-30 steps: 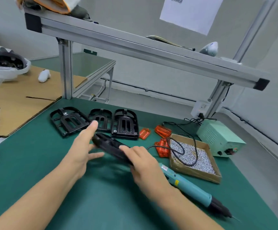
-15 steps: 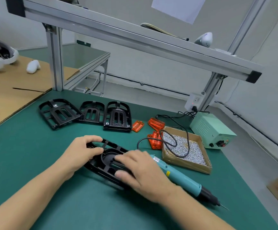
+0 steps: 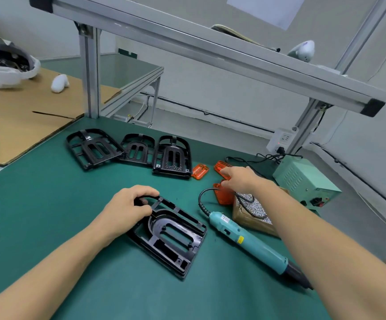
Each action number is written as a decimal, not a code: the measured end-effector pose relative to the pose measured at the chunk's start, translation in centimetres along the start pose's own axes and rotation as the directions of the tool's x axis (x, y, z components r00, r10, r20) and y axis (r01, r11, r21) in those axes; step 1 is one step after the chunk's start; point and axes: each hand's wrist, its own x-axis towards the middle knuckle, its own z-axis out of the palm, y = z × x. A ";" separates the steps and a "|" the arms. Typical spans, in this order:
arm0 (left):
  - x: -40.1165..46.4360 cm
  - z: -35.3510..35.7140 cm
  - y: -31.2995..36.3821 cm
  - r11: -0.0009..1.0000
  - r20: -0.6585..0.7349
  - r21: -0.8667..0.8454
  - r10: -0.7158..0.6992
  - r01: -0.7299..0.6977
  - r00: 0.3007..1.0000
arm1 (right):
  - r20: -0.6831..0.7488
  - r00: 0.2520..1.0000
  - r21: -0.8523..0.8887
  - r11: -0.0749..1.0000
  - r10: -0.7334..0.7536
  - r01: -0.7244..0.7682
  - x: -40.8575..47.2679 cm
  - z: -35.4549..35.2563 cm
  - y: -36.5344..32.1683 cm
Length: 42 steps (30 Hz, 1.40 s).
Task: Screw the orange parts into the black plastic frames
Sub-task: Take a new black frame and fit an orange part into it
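Observation:
A black plastic frame [image 3: 176, 239] lies flat on the green mat in front of me. My left hand [image 3: 127, 210] grips its rounded far end, fingers curled over the rim. My right hand [image 3: 240, 179] reaches out to the orange parts at the right. Its fingers are stretched out, and the index fingertip touches the far orange part [image 3: 219, 167]. Another orange part [image 3: 223, 196] lies just below the thumb. A third orange part [image 3: 200, 172] lies apart, to the left. Three more black frames [image 3: 139, 151] lie in a row at the back.
A teal electric screwdriver [image 3: 249, 241] lies right of the frame, its cable looping over a cardboard box of screws [image 3: 254, 210]. A green power supply [image 3: 302, 181] stands at the far right. An aluminium post [image 3: 90, 75] and a cardboard sheet [image 3: 26, 121] are at the back left.
The black frame was laid flat on the mat. My right hand let go of it and moved right and away to the orange parts. My left hand stayed on the frame's end.

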 end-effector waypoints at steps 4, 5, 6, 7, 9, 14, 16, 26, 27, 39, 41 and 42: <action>0.0 0.1 -0.1 1.000 -0.011 -0.011 0.016 -0.016 1.000 | 0.127 0.991 -0.022 0.999 0.031 -0.029 1.0 0.2 -1.0; 0.0 0.1 -0.1 1.000 -0.012 -0.007 0.020 -0.020 1.000 | 0.139 0.989 -0.021 0.999 0.042 -0.040 0.9 0.0 -1.2; 0.0 0.1 -0.1 1.000 -0.014 0.000 0.023 -0.023 1.000 | 0.145 0.988 -0.024 0.999 0.048 -0.045 0.9 -0.2 -1.3; 0.0 0.1 -0.1 1.000 -0.017 0.009 0.026 -0.026 1.000 | 0.143 0.989 -0.028 0.999 0.048 -0.044 0.8 -0.4 -1.3; -0.1 0.1 -0.2 0.999 -0.026 0.033 0.030 -0.030 0.999 | 0.120 0.992 -0.014 0.999 0.039 -0.038 0.6 -0.6 -1.2; -0.3 0.0 0.1 0.995 -0.049 0.098 0.033 -0.028 0.998 | -0.003 0.999 0.169 0.985 0.046 -0.044 0.1 -1.0 -0.7; -0.4 -0.2 0.5 0.995 -0.069 0.104 0.016 -0.009 0.997 | -0.079 0.994 0.254 0.966 0.069 -0.047 0.0 -1.1 -0.3; 0.1 -0.4 2.1 0.984 -0.178 0.178 0.061 -0.029 0.982 | -0.312 0.929 0.816 0.557 0.201 0.154 -1.4 -2.4 0.2; 0.3 -0.1 2.4 0.986 -0.179 0.159 0.087 -0.058 0.980 | -0.322 0.925 0.856 0.479 0.200 0.194 -1.8 -2.5 -0.3; 1.3 2.6 4.8 0.887 -0.012 -0.439 0.154 -0.144 0.988 | -0.162 0.985 0.984 -0.070 0.057 0.166 -7.9 0.8 -7.1; 1.2 2.7 4.6 0.862 0.007 -0.496 0.127 -0.107 0.992 | -0.142 0.989 0.979 -0.146 0.041 0.146 -8.6 1.1 -7.2; 1.1 2.7 4.6 0.847 0.020 -0.525 0.114 -0.087 0.993 | -0.127 0.991 0.975 -0.182 0.029 0.131 -8.9 1.1 -7.2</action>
